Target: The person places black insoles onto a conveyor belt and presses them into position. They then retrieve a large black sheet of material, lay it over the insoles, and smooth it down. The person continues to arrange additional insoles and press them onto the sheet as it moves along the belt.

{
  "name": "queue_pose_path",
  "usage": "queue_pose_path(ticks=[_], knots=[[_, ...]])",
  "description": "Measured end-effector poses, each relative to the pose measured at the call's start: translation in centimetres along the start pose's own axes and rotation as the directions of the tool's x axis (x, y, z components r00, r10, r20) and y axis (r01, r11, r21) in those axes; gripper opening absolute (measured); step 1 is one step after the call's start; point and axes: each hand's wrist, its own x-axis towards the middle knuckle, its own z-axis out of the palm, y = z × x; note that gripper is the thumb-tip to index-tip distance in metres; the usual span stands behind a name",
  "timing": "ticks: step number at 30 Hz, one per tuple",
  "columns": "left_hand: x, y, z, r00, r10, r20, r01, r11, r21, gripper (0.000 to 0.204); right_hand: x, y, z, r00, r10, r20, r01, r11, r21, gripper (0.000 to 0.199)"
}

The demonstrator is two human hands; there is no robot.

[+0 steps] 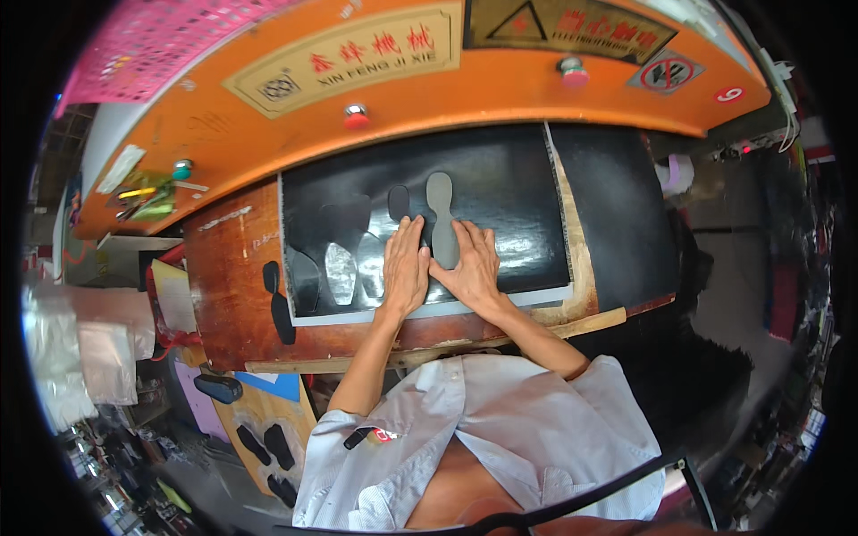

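A glossy black sheet (500,179) lies on the worktable, with several sole-shaped outlines or openings on its left half. A grey sole-shaped piece (439,192) rests on it, lengthwise away from me. My right hand (471,266) lies against the near right edge of that piece, fingers stretched out and the thumb reaching across its near end. Flat on the sheet just left of the piece is my left hand (407,271), its fingers extended and close together. Neither hand grips anything that I can see.
An orange machine beam (500,94) with red buttons and a teal one spans the far side. Black sole-shaped pieces (281,308) lie on the brown tabletop (228,286) at left. More dark pieces (279,445) are on a lower board. A pink basket (152,45) sits at upper left.
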Motion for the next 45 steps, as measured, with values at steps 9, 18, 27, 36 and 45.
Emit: queue_pose_path(ticks=[9, 18, 27, 36, 45], knots=[[-1.3, 0.8, 0.1, 0.993, -0.058, 0.099, 0.039, 0.983, 0.179, 0.054, 0.1, 4.5, -7.3, 0.844, 0.399, 0.36, -0.536, 0.585, 0.608, 0.067], [-2.2, 0.5, -0.7, 0.985, -0.054, -0.167, 0.061, 0.997, 0.039, 0.04, -0.6, 4.3, -3.0, 0.989, -0.08, -0.124, 0.065, 0.991, -0.121, 0.075], [-9.8, -1.4, 2.3, 0.905, -0.018, -0.424, 0.012, 1.0, -0.017, 0.024, 6.3, 6.0, -2.4, 0.967, -0.149, -0.206, 0.135, 0.988, -0.08, 0.059], [0.4, -3.3, 3.3, 0.881, -0.072, -0.467, 0.117, 0.991, 0.068, 0.018, 19.9, 4.8, -15.7, 0.821, -0.115, -0.559, 0.29, 0.928, 0.235, 0.014], [8.4, -3.1, 1.6, 0.852, -0.27, -0.448, 0.276, 0.96, -0.053, 0.021, 14.1, 10.1, -13.3, 0.979, 0.029, -0.201, 0.033, 0.953, 0.3, 0.016]])
